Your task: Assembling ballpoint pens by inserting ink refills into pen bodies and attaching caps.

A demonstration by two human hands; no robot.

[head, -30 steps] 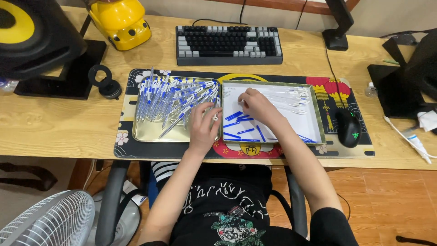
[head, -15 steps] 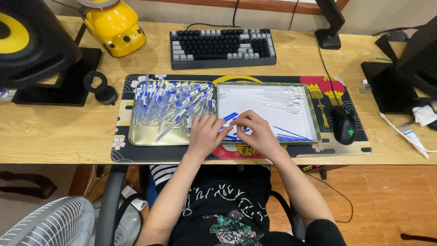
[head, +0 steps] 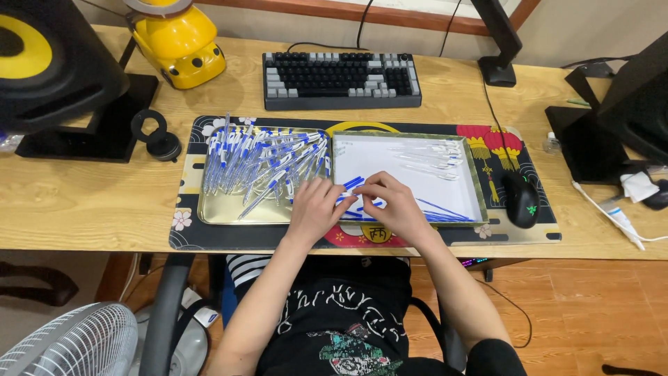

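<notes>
My left hand [head: 314,207] and my right hand [head: 390,203] meet at the near left corner of a white-lined tray [head: 475,184]. Between their fingertips sit small blue pen caps [head: 353,184]; which hand grips one I cannot tell for sure, the fingers of both curl around them. Thin blue refills [head: 442,211] lie along the tray's near edge and clear pen barrels [head: 428,159] at its far side. To the left, a gold tray [head: 219,214] holds several assembled blue-and-clear pens [head: 261,163].
Both trays rest on a patterned desk mat [head: 182,233] on a wooden desk. A keyboard [head: 341,79] lies behind, a black mouse [head: 520,199] to the right, a speaker [head: 49,63] and yellow object [head: 179,43] at far left. A fan [head: 69,341] stands below.
My right hand pulled back from the middle of the white tray to its near left corner. Both hands came together over the blue caps.
</notes>
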